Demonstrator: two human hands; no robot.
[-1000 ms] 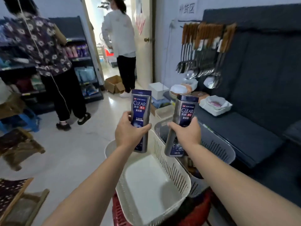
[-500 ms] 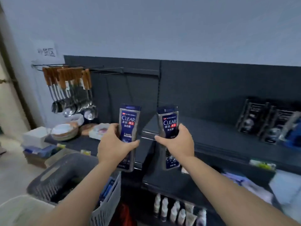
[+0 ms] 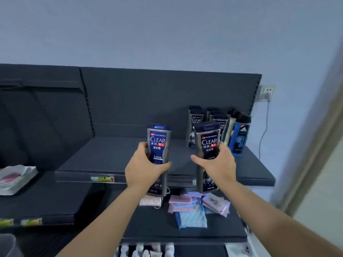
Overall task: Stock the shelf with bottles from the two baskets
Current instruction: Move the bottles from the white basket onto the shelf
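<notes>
The shelf [image 3: 111, 154] has been approached; CLEAR bottles [image 3: 157, 143] are gripped by the left hand [image 3: 143, 169] and right hand [image 3: 219, 167], and the centre-right stocked row [image 3: 194, 127] could be toppled on placement.

Seemingly bare left forearm [image 3: 104, 219], right forearm [image 3: 278, 221]

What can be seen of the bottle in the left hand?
The bottle is a silver-grey plastic one with a blue cap and a dark blue label reading CLEAR. It is upright, closed, held in the air before the front edge of the shelf. Only the left hand touches it, wrapped round its lower half.
</notes>
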